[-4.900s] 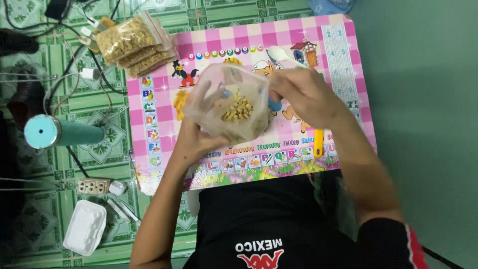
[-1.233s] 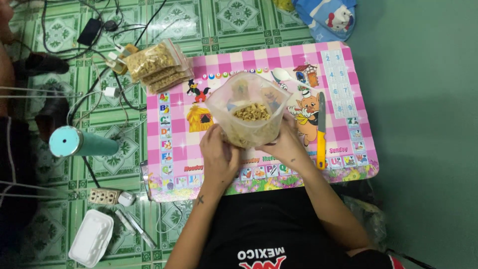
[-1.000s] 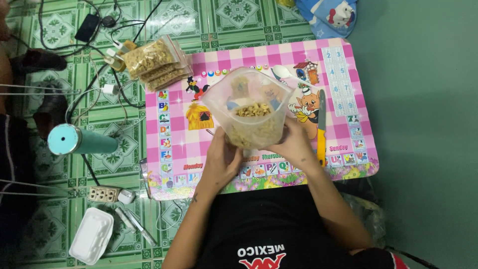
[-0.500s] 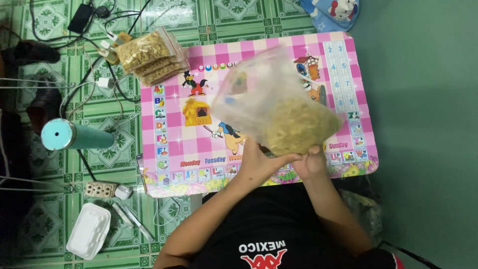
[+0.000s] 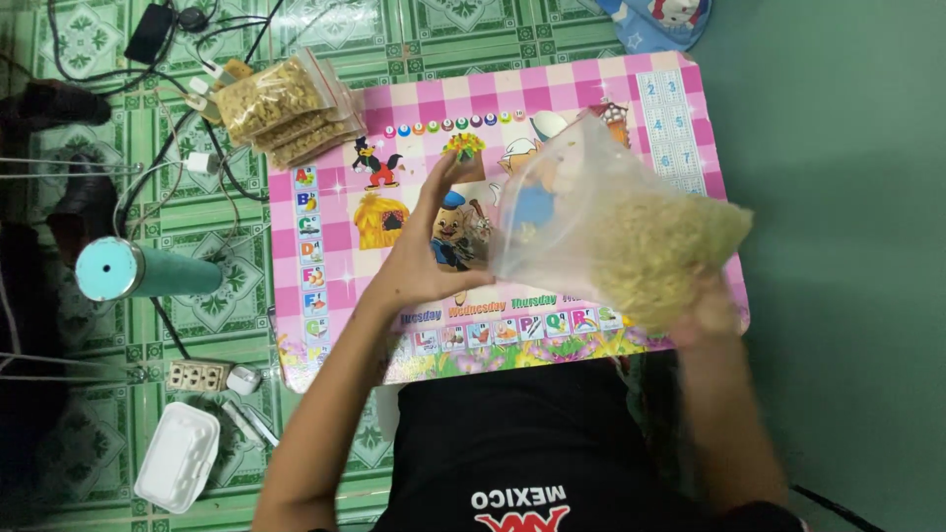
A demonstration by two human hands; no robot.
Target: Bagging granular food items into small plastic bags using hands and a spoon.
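Black T-shirt (image 5: 532, 443), white and red print; bare forearms.

Two hands (image 5: 434, 261), one held bag (image 5: 631, 232), one stack of filled bags (image 5: 286, 108)

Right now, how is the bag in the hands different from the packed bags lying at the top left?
The big clear bag is held tilted in the air above the pink table, between the left hand and the blurred right hand; the stacked small bags lie flat, partly on the floor. The big bag is larger and only partly filled; the small ones look packed full. Both are clear plastic with yellowish contents.
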